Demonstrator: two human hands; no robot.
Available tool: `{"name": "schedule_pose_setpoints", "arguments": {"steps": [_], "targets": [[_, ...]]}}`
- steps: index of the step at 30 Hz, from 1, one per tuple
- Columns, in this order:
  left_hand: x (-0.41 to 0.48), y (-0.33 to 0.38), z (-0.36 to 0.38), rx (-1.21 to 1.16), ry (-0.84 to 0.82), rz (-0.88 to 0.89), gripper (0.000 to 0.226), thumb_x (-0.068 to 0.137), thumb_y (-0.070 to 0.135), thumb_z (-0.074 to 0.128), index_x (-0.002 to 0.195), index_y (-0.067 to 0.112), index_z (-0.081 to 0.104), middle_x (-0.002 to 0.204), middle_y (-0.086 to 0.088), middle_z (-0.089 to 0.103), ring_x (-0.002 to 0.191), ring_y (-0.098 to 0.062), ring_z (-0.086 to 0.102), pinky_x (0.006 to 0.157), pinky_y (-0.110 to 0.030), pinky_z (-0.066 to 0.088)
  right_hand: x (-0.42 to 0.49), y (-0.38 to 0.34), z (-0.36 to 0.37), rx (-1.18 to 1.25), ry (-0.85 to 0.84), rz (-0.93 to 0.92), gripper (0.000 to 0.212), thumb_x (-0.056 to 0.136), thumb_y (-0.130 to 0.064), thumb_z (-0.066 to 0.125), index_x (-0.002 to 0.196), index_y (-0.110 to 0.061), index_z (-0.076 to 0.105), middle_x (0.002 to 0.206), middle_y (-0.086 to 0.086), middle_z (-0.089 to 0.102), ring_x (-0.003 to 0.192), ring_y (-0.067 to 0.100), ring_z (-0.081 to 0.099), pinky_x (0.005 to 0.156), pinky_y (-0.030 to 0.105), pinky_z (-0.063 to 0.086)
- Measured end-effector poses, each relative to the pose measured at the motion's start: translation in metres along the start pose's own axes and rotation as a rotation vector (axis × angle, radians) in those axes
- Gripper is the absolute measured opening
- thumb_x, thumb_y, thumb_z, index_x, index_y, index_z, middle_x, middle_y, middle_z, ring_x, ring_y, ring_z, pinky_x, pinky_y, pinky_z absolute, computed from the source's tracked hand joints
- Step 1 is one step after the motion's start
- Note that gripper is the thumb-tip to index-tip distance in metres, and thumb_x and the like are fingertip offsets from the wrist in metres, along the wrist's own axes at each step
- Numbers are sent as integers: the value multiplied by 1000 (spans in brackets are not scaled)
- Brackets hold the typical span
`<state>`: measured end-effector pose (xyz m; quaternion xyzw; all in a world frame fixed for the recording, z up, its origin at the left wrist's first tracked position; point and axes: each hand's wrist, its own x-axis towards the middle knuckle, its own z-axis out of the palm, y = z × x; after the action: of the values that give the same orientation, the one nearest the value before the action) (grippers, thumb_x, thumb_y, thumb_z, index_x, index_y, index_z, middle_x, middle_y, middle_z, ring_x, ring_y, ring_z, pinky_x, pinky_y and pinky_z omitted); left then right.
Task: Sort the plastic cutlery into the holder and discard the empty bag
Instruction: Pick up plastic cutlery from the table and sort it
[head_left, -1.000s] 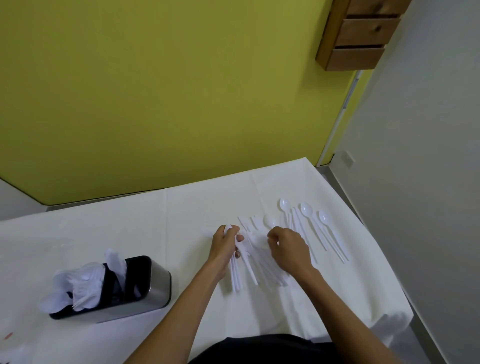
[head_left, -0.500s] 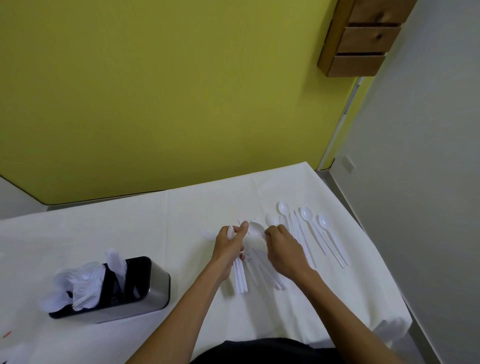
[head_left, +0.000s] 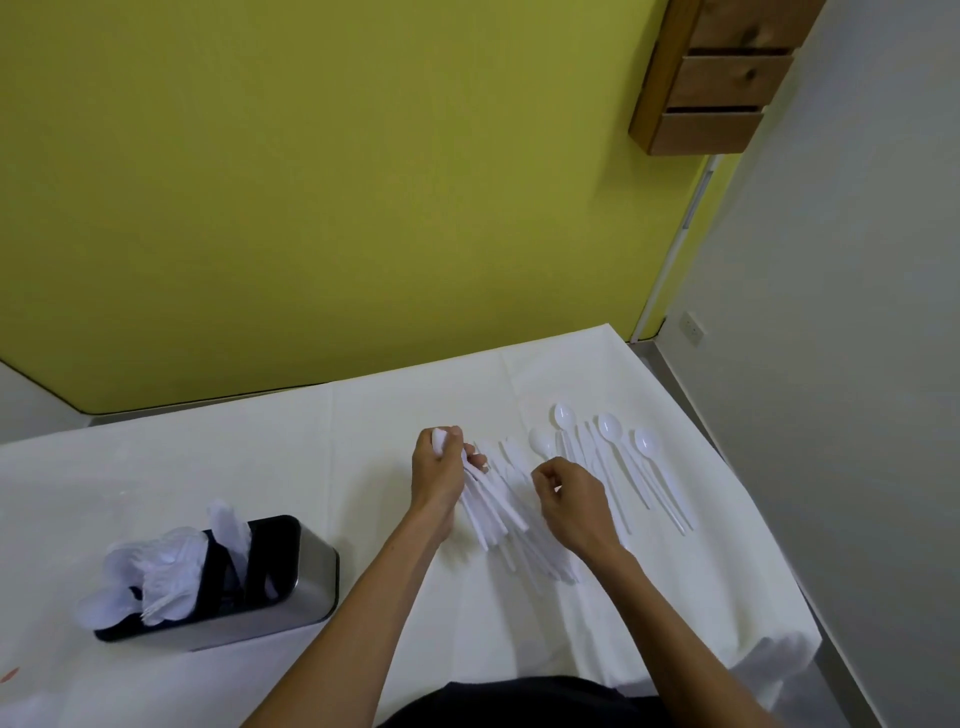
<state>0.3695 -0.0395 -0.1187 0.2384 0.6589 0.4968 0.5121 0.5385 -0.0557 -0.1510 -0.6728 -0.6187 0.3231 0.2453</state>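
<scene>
No text, label, brand, number or sign can be read anywhere.

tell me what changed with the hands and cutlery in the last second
The left hand has gathered loose cutlery into a fanned bundle it grips. The right hand has drawn away, fingers curled. The spoons laid out on the right and the holder stayed put.

Both bare forearms reach forward from the bottom edge, hands side by side. The left hand (head_left: 439, 480) is knuckles-up, its fingers wrapped round a bundle of white cutlery (head_left: 491, 512). The right hand (head_left: 571, 506) sits just beside it with fingers curled in and thumb near forefinger; whether it pinches anything is unclear.
</scene>
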Motion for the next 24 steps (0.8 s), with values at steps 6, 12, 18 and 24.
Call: {"name": "schedule_pose_setpoints", "arguments": {"steps": [6,12,18,24], "targets": [[-1,19,4,-253,122,38,23,102,30,56,100,7,54,82,-5,49,62,-13,56,67,-30,60,-5,-27,2,582,-41,376,32,105,-33,41,107,-13,65,105,1,70,95,19,68,87,40,57],[-18,31,2,-222,137,152,30,105,39,46,88,14,46,46,12,46,44,-8,54,77,-41,55,-19,-82,33,1194,-366,601,36,108,-24,32,119,0,57,128,25,62,115,39,64,101,53,50],[-44,48,-59,96,198,446,30,99,41,58,91,14,48,67,0,69,67,-12,70,71,-32,53,-21,-121,45,1248,-415,542,32,95,7,32,100,15,63,115,31,67,113,39,63,107,51,46],[-60,84,-160,164,419,595,23,102,35,55,93,15,50,70,8,69,70,-10,67,71,-30,52,-46,-193,95,989,-513,257,26,98,-8,47,104,1,71,104,10,72,99,25,66,98,44,53]]}}
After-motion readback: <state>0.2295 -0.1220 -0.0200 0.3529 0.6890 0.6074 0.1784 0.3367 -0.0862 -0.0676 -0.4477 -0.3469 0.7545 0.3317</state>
